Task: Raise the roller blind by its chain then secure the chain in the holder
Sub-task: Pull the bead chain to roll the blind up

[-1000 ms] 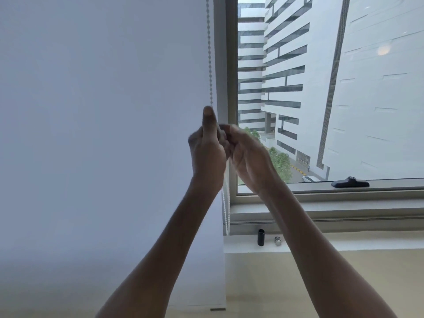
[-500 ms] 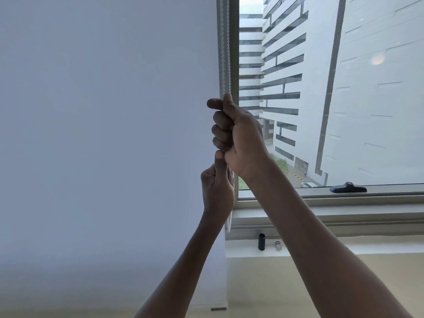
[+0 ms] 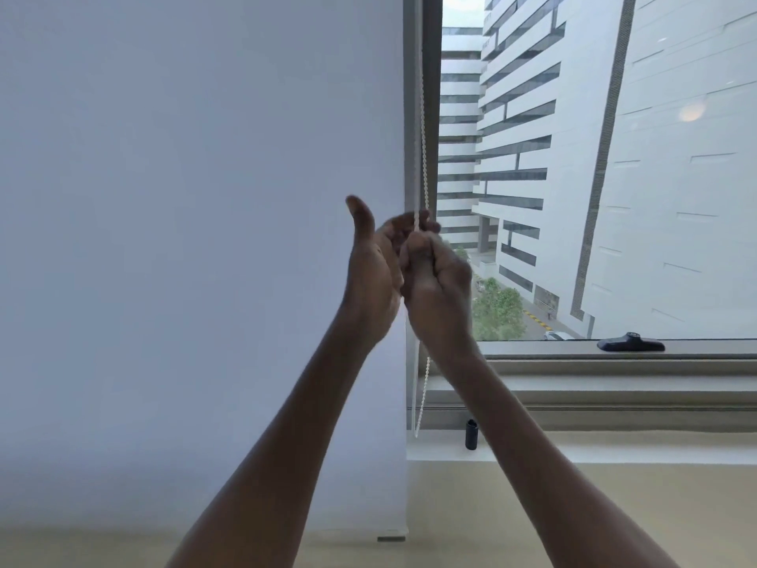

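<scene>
Bead chain (image 3: pixel 422 129): hanging beside the window frame, running through your hands. Your right hand (image 3: pixel 440 280) is gripping it. Your left hand (image 3: pixel 375 264) is lying released, thumb up, touching the right.

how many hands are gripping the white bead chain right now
1. The right hand is fisted around the white bead chain. The left hand is beside it, thumb up, fingers loosely open near the chain.
</scene>
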Tool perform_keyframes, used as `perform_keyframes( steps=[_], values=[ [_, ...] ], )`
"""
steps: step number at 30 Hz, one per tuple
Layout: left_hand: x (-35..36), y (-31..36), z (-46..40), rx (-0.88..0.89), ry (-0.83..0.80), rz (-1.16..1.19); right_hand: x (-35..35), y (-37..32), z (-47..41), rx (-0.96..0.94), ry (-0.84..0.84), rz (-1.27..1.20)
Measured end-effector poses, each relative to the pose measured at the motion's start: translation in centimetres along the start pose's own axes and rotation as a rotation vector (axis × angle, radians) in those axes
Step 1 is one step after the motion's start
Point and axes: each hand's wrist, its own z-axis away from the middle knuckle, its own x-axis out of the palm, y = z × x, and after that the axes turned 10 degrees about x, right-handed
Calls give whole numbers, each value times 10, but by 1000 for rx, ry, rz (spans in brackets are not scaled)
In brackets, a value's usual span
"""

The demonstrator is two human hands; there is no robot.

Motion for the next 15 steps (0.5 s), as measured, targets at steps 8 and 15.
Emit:
perform_keyframes(
  steps=[8,15],
  values=[
    [17,32,-19,-81,-49,97,-7,34,23,170,-141,-65],
    [22,21,-20,23,90,104,-12,29,23,207,-192,-144]
  ],
)
